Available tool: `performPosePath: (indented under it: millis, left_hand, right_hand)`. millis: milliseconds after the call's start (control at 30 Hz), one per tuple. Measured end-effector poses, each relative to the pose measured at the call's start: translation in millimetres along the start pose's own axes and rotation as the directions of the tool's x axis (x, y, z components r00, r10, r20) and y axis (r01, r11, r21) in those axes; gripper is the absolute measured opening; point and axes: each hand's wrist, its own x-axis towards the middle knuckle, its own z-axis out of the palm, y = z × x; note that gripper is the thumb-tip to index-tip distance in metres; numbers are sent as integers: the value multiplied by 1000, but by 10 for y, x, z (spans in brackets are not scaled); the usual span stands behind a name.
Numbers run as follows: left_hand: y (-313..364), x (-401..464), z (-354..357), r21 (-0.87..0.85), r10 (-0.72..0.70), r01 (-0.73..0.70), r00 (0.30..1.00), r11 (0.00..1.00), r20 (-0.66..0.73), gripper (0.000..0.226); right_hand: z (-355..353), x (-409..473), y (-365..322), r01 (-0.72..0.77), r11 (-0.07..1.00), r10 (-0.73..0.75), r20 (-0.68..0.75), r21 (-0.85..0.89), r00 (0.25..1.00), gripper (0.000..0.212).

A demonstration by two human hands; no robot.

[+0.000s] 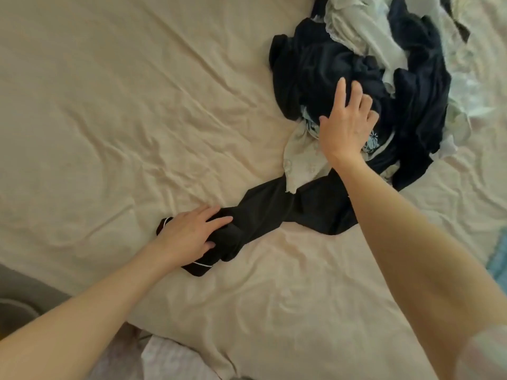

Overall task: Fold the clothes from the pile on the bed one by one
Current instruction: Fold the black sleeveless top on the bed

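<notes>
A pile of clothes (365, 78), mostly dark navy with pale green pieces, lies at the upper right of the bed. A black garment with thin white piping (274, 212) stretches out of the pile toward the lower left. My left hand (192, 234) grips the bunched end of this black garment, thumb under the fabric and fingers over it. My right hand (348, 124) lies with spread fingers on the pile's near edge, over dark cloth and a pale green piece with a light blue flower print (301, 157).
The bed is covered by a wrinkled beige sheet (123, 105). The bed's edge runs along the lower left, with a grey floor and a round object (16, 311) beyond it. A light blue item (500, 261) shows at the right edge.
</notes>
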Motion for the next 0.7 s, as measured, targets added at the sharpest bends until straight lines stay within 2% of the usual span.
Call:
performPosePath:
  millis: [67,133,267,333,400,433,467,500,533,567,600,633,667,700]
  left_hand:
    - [-11,78,74,19,-29,28,997,999,65,65]
    - [-33,124,122,50,-56,49,990,998,133,68]
    - [-69,190,98,44,-60,50,964,998,259,74]
    - [-81,214,38,-34,-39,53,941,998,338,75]
    - [-81,236,-74,-252,-13,120,921,960,388,71]
    - [-82,253,-157,-453,-13,198,925,869,380,66]
    - [-77,265,-262,-679,-44,288,935,675,353,60]
    - [-78,269,-371,-853,-85,336,940,400,330,53]
    - [-86,273,-467,-940,-116,313,947,133,299,47]
    - [-101,275,-546,-963,-122,260,956,-65,266,40]
    - [-102,278,-616,-960,-105,217,966,-178,238,37]
    - [-92,277,-663,-964,-106,194,971,-181,216,39]
    - [-64,268,-693,-977,-154,189,967,-97,203,42]
    - [-44,262,-703,-980,-256,199,949,28,185,42]
  right_hand:
    - [42,169,61,-2,998,1,-12,-63,1000,52]
    - [69,276,105,-8,999,6,-33,-39,999,31]
    - [93,94,12,24,958,24,-163,284,986,21]
    - [79,-200,-73,74,901,32,-234,428,972,16]
    - [65,-586,-160,142,880,-19,-265,453,964,10]
    - [59,-791,-216,184,865,-63,-263,466,963,8]
    - [35,-994,-295,220,840,-101,-255,497,962,7]
    - [15,-1195,-396,250,806,-136,-243,536,960,5]
    - [-8,-1400,-516,286,771,-185,-229,569,956,3]
    - [-27,-1601,-654,328,737,-253,-209,591,945,8]
    - [-32,-1797,-790,376,700,-337,-183,607,924,14]
    - [-22,-1974,-903,404,660,-407,-151,634,901,17]
    - [-6,-2118,-978,400,626,-447,-113,669,887,18]
    - [7,-2211,-1009,372,606,-462,-69,703,884,19]
